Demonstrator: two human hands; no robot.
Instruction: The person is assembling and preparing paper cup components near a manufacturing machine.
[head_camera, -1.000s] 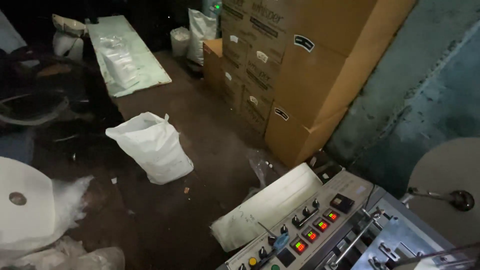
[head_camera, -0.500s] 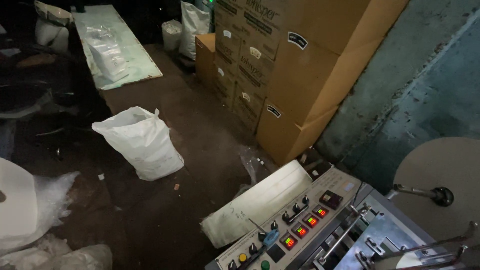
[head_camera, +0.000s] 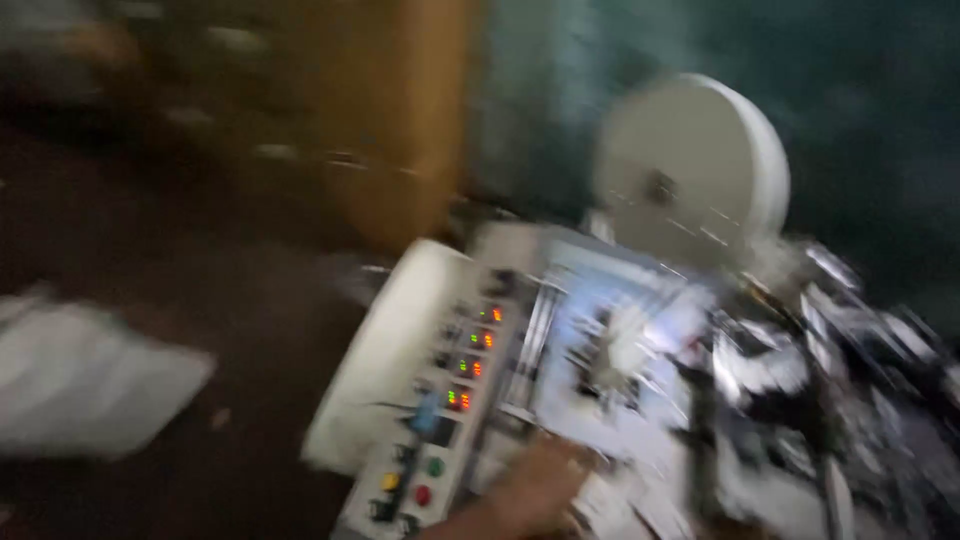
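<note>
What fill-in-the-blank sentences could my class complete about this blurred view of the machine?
1. A big roll of ____ material sits above the machine.
2. A hand shows at the ____ edge of the picture, beside the control panel.
3. A pale sack lies on the floor to the ____ of the panel.

Missing words: white; bottom; left
</note>
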